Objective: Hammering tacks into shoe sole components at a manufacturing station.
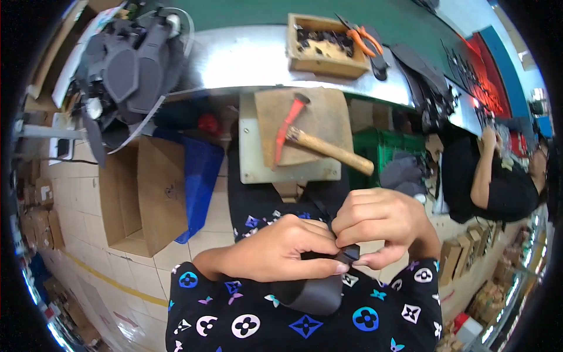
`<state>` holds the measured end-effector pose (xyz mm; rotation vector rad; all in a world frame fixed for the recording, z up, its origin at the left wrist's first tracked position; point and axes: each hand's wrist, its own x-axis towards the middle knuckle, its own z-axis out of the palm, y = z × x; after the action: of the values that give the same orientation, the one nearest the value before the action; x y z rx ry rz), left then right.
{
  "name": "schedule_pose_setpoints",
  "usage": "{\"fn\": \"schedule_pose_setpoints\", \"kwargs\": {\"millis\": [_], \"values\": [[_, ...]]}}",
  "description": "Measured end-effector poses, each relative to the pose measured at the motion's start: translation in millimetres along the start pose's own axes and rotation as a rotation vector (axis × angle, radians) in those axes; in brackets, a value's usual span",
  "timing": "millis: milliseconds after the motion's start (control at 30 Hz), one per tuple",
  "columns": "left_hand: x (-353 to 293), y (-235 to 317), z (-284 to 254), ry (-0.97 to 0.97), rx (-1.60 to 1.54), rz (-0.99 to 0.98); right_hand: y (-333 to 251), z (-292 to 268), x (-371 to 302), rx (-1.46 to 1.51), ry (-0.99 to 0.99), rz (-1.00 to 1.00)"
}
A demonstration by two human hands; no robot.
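Close to my body, both hands work on a dark, flexible strap-like piece [316, 296] whose wide curved end hangs below my fingers. My left hand [281, 249] is closed on it, thumb and forefinger pinching near its small black end. Against that same end my right hand [384, 226] is closed too, fingers curled and thumb below; the exact grip is partly hidden. Beyond my hands, a hammer [334, 152] with a red head and wooden handle lies on a brown pad [270, 108]. Beneath the pad is a pale board [250, 164].
A wooden box [325, 67] of small dark parts and orange-handled pliers [366, 42] are on the metal bench. Dark sole-shaped pieces [120, 73] pile up at left, above an open carton [161, 193] and blue bin [202, 182]. Another person [492, 176] works at right, past a green crate [366, 141].
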<state>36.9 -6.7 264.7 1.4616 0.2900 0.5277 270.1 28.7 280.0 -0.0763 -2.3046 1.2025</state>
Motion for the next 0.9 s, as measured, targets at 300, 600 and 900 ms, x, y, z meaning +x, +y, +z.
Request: {"fn": "schedule_pose_setpoints", "kwargs": {"millis": [300,600,900], "values": [[5,-20,9,0.268,0.255,-0.058,-11,46,-13,-0.195,0.46,0.363],[-8,-44,5,0.327,-0.172,-0.218,14,23,-38,-0.376,0.838,0.541],[-90,25,-172,1.527,0.564,0.213,31,21,-98,-0.183,1.011,0.778]]}}
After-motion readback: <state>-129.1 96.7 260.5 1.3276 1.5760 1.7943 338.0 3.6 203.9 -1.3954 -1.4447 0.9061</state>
